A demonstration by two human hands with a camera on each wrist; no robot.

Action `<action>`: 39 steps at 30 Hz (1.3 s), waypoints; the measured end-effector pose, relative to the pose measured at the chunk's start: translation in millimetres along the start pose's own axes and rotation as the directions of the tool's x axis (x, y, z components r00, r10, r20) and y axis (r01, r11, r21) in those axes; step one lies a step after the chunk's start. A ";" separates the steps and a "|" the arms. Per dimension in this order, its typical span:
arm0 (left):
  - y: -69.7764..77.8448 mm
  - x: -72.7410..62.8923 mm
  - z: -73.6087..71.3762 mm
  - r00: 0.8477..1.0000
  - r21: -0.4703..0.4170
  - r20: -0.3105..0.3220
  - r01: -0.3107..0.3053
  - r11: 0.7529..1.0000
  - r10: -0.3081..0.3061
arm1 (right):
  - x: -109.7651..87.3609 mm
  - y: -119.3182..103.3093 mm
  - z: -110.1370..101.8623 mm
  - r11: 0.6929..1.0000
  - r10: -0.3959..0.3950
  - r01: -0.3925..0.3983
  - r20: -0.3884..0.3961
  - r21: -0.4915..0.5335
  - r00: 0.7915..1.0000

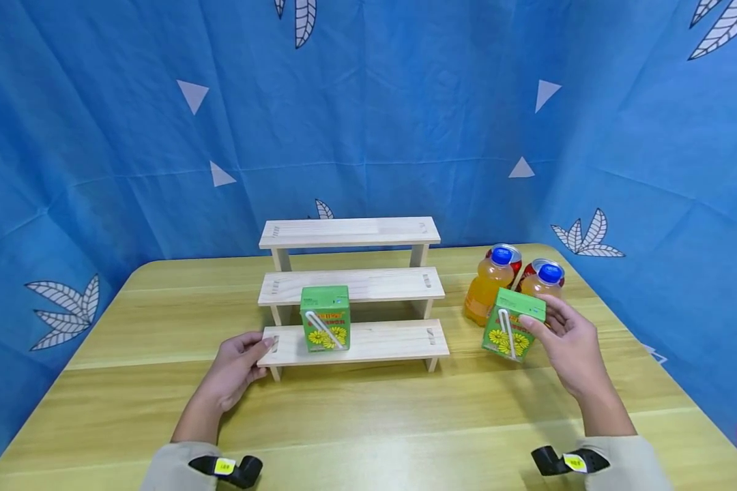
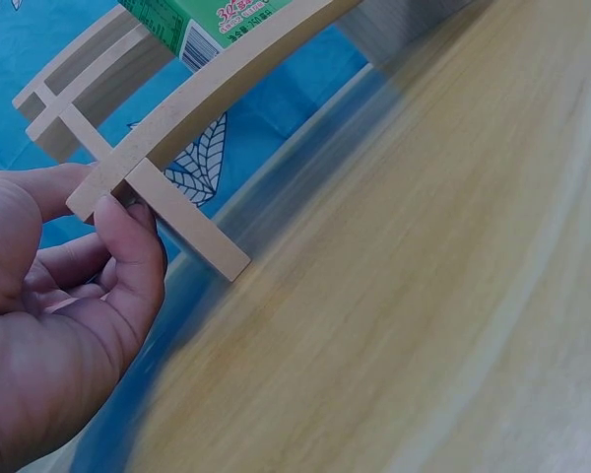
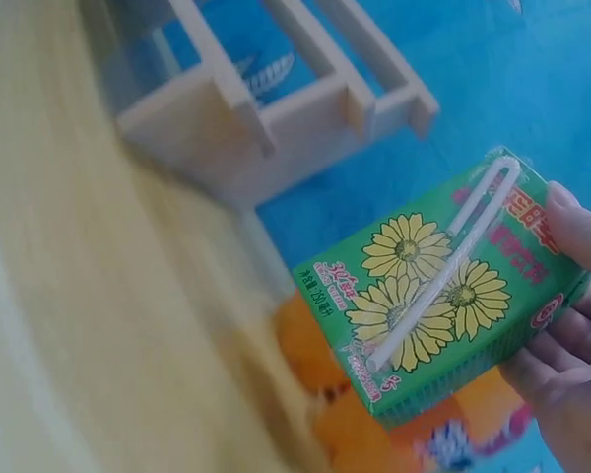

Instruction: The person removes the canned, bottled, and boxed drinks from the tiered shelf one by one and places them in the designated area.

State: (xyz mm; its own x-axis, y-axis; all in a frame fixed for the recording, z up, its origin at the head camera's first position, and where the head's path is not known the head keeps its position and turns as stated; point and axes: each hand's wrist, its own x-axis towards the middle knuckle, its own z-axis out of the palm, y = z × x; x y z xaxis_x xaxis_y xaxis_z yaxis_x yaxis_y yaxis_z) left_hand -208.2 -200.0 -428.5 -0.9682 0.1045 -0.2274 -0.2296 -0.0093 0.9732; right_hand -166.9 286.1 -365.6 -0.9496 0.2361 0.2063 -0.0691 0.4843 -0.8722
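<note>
My left hand [image 1: 236,368] pinches the left end of the lowest step of a three-step wooden shelf [image 1: 374,344], thumb on top and fingers curled beneath in the left wrist view. On that step, left of its middle, stands a green juice box [image 1: 325,319] with yellow flowers and a white straw on its front. Over at the right, my right hand [image 1: 568,341] grips a second juice box [image 3: 433,296] by its right side. This box is tilted and held above the table, in front of the drink bottles.
Two orange drink bottles with blue caps, the left bottle [image 1: 488,286] and the right bottle [image 1: 548,278], stand at the table's right rear. Red cans [image 1: 516,256] are behind them, partly hidden. A blue patterned cloth [image 1: 368,123] hangs behind the wooden table [image 1: 368,436].
</note>
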 end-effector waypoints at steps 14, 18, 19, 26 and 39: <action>0.0 -0.5 1.7 1.000 0.006 0.010 -0.004 1.000 0.004 | -11.2 44.1 -47.5 0.999 0.045 -0.046 -0.051 -0.024 0.998; 0.3 -1.3 2.2 1.000 0.007 0.002 -0.001 1.000 0.001 | -11.0 51.5 -57.9 0.998 0.056 -0.055 -0.051 0.033 0.997; 0.4 -1.4 2.2 1.000 0.008 0.001 0.000 1.000 0.000 | -11.0 53.5 -59.7 0.997 0.059 -0.056 -0.059 0.052 0.997; 1.0 -1.3 0.9 1.000 0.013 0.001 0.003 1.000 -0.003 | -11.5 64.9 -71.0 0.954 0.103 -0.068 -0.105 0.293 0.989; 1.5 0.2 0.2 1.000 0.019 0.007 0.001 1.000 -0.001 | -4.3 85.1 -77.0 0.896 0.176 -0.064 -0.218 0.439 0.960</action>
State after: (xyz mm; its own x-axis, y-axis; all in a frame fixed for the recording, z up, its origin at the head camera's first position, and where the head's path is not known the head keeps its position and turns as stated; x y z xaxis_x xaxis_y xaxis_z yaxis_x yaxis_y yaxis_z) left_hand -208.8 -199.9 -427.1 -0.9671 0.1118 -0.2283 -0.2287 0.0096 0.9735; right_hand -145.1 391.1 -406.6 -0.8573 0.4950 0.1413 -0.1349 0.0489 -0.9897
